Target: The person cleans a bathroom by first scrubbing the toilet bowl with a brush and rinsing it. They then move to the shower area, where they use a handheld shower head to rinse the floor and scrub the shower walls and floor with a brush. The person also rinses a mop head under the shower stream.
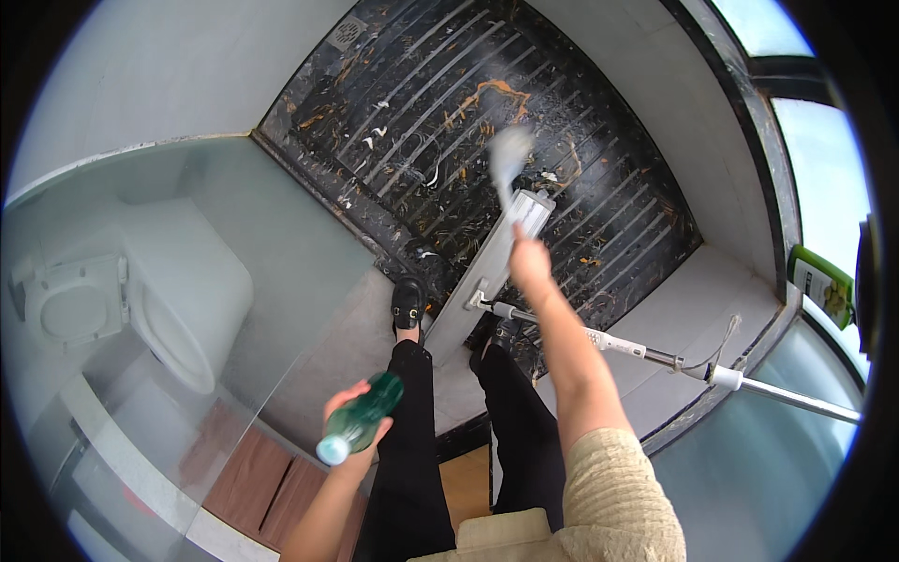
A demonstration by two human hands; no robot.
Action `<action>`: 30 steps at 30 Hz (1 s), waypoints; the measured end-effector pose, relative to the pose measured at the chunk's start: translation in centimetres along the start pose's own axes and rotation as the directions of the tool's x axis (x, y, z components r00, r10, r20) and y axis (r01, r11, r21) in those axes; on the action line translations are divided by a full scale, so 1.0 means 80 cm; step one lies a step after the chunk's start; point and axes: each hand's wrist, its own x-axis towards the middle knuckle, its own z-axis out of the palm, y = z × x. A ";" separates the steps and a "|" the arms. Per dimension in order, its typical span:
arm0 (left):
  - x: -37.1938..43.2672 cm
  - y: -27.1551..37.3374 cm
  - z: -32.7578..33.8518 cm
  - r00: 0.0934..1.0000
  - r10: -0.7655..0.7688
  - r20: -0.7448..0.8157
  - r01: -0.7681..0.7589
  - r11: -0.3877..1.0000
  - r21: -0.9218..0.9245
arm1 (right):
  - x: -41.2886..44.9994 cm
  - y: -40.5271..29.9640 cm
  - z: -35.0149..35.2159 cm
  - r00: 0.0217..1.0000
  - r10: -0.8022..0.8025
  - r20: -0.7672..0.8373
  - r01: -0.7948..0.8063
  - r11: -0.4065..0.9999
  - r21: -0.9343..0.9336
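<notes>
My left hand (355,421) is wrapped around a green translucent bottle (365,411), tilted with its pale cap towards me. My right hand (530,260) grips the thin handle of a white brush-like tool (510,156). Its pale head is blurred, so its exact kind is unclear. Below it lies a dark ribbed floor (435,175) with orange and white smears and scraps. Close under my right hand, a long pale bar (484,263) slants across the floor's near edge and carries a handle-like fitting; I cannot tell what it belongs to.
A metal pole (793,399) with white fittings runs from the bar to the right. Behind the glass panel (302,232) is a toilet (77,302). A floor drain (348,33) sits in the far corner. By the window stands a green bottle (820,286). My black shoe (408,302) is near the bar.
</notes>
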 end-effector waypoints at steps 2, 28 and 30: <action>-0.057 0.010 -0.045 0.972 -0.158 -0.175 0.147 0.987 -0.071 | -0.066 -0.010 0.059 0.964 -0.203 0.172 0.225 0.967 -0.120; -0.318 -0.156 -0.476 0.374 -0.645 -0.667 0.030 0.727 -0.686 | -0.344 -0.056 0.025 0.953 0.185 -0.241 0.134 0.456 0.880; -0.351 -0.122 -0.557 0.262 -0.560 -0.786 -0.037 0.808 -0.588 | -0.395 -0.048 -0.018 0.945 0.154 -0.290 0.205 0.414 0.887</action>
